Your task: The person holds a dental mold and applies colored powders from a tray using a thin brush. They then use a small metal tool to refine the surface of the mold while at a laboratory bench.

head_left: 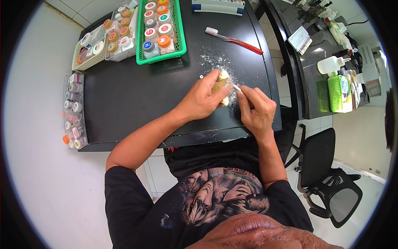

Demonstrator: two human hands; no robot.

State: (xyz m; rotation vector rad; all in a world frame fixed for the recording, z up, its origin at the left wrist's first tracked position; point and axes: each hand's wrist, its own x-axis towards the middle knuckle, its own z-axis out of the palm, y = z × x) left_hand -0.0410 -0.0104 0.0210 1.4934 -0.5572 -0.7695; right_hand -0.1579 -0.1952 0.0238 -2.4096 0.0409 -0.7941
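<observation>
My left hand (200,98) is closed around a small pale yellow piece (224,75), whose lumpy ends stick out past the fingers. Most of it is hidden by the hand, so its exact kind does not show. In a pinch, my right hand (258,107) grips a thin white stick-like tool (237,88), with its tip against or very near the yellow piece. White powder and crumbs (213,62) lie scattered on the black table (137,99) under and beyond both hands. A tiny white ring-shaped bit (201,76) rests just left of the powder.
A toothbrush (244,45) with a red handle lies beyond my hands. Green (184,47) and pale baskets (89,64) of lidded jars stand at the far left; another jar rack (85,124) lines the left edge. Right, a side counter (309,79) bears a white squeeze bottle (329,65).
</observation>
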